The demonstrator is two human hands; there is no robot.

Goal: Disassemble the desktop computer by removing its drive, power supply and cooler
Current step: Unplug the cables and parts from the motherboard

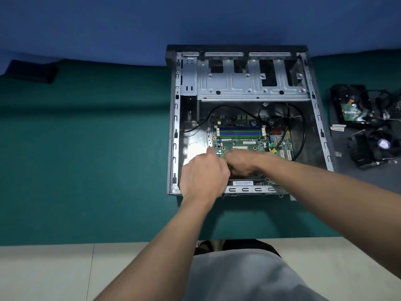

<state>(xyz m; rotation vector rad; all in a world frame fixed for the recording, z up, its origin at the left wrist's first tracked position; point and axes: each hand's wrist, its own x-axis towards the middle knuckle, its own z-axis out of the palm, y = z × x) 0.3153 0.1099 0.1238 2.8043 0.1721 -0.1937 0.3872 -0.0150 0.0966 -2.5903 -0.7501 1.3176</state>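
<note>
The open desktop case (173, 118) lies flat on the green table, its motherboard (238, 140) exposed. Both hands reach inside, over the board's near left corner. My left hand (202, 173) shows its back to the camera with fingers curled under; what they touch is hidden. Crossing from the right, my right hand (240, 162) meets it, fingers curled down onto a dark part (245, 176) at the board's near edge. A hard drive (349, 105) and a black cooler with fan (375, 146) lie outside the case on the right.
The empty metal drive cage (249, 83) spans the far end of the case. Black cables (301, 135) loop over the board's right side. More black parts and wires lie at the far right edge. A dark flat object (32, 71) sits far left. A blue wall stands behind.
</note>
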